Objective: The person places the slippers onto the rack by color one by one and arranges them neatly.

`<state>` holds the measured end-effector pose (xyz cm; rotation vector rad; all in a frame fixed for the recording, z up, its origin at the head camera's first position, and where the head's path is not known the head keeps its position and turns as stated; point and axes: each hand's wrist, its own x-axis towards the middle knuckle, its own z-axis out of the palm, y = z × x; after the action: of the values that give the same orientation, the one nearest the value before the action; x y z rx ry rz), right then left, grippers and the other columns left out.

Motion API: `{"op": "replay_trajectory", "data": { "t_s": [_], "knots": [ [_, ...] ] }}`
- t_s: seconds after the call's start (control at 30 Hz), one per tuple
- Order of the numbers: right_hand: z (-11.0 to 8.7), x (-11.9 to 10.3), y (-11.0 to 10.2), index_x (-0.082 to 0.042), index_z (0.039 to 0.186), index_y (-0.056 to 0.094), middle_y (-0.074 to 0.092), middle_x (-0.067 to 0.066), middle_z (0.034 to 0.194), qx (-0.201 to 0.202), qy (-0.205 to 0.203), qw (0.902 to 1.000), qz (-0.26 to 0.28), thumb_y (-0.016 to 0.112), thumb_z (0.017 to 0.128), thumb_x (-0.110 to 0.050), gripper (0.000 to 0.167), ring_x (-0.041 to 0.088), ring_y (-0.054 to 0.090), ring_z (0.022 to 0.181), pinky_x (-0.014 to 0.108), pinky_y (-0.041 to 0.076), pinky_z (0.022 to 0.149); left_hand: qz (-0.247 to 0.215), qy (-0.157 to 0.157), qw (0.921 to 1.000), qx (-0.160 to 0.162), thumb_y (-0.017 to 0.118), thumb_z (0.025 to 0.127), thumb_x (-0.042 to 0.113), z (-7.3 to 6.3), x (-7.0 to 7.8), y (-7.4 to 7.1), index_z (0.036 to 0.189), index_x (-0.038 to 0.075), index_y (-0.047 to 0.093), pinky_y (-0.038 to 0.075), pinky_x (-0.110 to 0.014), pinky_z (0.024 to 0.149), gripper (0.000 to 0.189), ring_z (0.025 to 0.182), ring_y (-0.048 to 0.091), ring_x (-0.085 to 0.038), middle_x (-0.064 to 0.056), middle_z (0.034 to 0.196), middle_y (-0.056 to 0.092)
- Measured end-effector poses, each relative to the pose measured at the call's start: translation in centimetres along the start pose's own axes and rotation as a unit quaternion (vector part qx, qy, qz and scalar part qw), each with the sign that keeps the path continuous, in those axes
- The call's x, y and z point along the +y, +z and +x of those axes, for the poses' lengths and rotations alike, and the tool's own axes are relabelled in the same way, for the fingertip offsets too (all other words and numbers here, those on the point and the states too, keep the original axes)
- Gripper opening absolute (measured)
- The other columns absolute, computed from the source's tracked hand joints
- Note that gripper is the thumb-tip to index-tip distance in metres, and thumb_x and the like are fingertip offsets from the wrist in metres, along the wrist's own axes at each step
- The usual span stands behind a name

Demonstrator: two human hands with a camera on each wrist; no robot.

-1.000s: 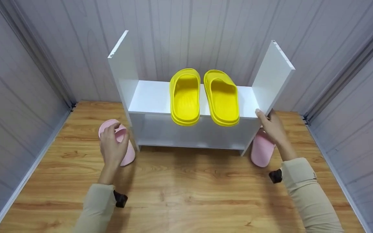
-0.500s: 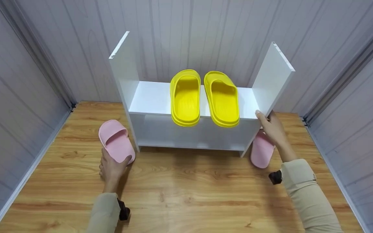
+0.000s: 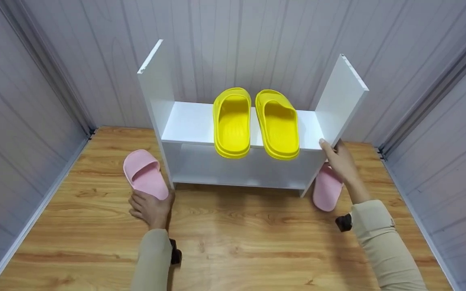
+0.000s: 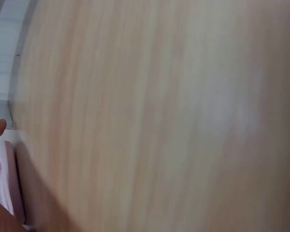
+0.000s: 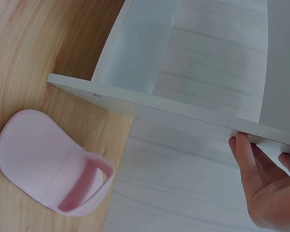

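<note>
A white shelf unit (image 3: 190, 121) stands against the back wall. On its upper board sit two yellow slippers, the left one (image 3: 233, 125) and the right one (image 3: 278, 129). My right hand (image 3: 342, 161) grips the unit's right side panel, thumb at the front edge and fingers on the outer face. Beside that panel a pink slipper (image 5: 43, 154) lies on the floor, partly hidden by the hand in the head view. My left hand (image 3: 152, 206) is at the heel of the other pink slipper (image 3: 146, 173), thumb spread toward the unit's left foot.
Grey panelled walls (image 3: 34, 121) enclose the spot on the left, back and right. The wood-look floor (image 3: 233, 242) runs in front of the shelf unit. A lower board (image 3: 237, 182) spans the unit near the floor.
My left hand has gone from the pink slipper's strap down to its heel, then right toward the unit's foot. The right hand keeps its grip; slippers and unit look the same.
</note>
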<state>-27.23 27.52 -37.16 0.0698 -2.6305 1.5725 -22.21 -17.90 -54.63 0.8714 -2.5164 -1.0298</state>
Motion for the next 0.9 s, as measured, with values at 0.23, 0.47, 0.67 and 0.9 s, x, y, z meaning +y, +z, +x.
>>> {"op": "replay_trajectory", "data": {
  "t_s": [0.23,0.47,0.67,0.9],
  "knots": [
    [-0.14,-0.01,0.03,0.002,0.138,0.016,0.031,0.029,0.131,0.001,0.000,1.0000,-0.007,0.041,0.088,-0.049,0.076,0.039,0.042,0.109,0.046,0.044,0.077,0.016,-0.016,0.9997,0.010,0.067,0.069,0.045,0.05,0.28,0.34,0.133,-0.013,-0.003,-0.011,-0.056,0.094,0.112,0.127,-0.005,-0.040,-0.033,0.138,0.003],
    [-0.17,-0.11,0.02,0.001,0.138,0.014,0.029,0.030,0.131,-0.003,-0.005,1.0000,-0.002,0.042,0.088,-0.049,0.076,0.039,0.043,0.108,0.046,0.044,0.076,0.028,-0.020,0.9993,0.015,0.067,0.069,0.045,0.29,0.47,0.54,0.133,-0.013,-0.003,-0.011,-0.057,0.093,0.112,0.126,-0.005,-0.041,-0.032,0.138,0.003],
    [-0.05,-0.08,-0.01,0.002,0.138,0.012,0.026,0.030,0.132,-0.006,-0.006,0.9999,0.007,0.042,0.088,-0.047,0.076,0.040,0.040,0.111,0.046,0.044,0.077,0.018,-0.017,0.9993,0.028,0.070,0.068,0.041,0.39,0.45,0.71,0.133,-0.014,0.001,-0.010,-0.058,0.093,0.109,0.126,-0.002,-0.042,-0.032,0.137,0.008],
    [0.01,0.08,0.02,0.002,0.138,0.014,0.028,0.031,0.131,-0.002,0.000,1.0000,0.002,0.042,0.088,-0.048,0.076,0.042,0.041,0.109,0.046,0.044,0.076,-0.022,-0.017,0.9985,0.047,0.068,0.071,0.030,0.72,-0.13,0.40,0.133,-0.013,0.005,-0.008,-0.055,0.095,0.099,0.125,0.007,-0.041,-0.032,0.132,0.016]
  ]
}}
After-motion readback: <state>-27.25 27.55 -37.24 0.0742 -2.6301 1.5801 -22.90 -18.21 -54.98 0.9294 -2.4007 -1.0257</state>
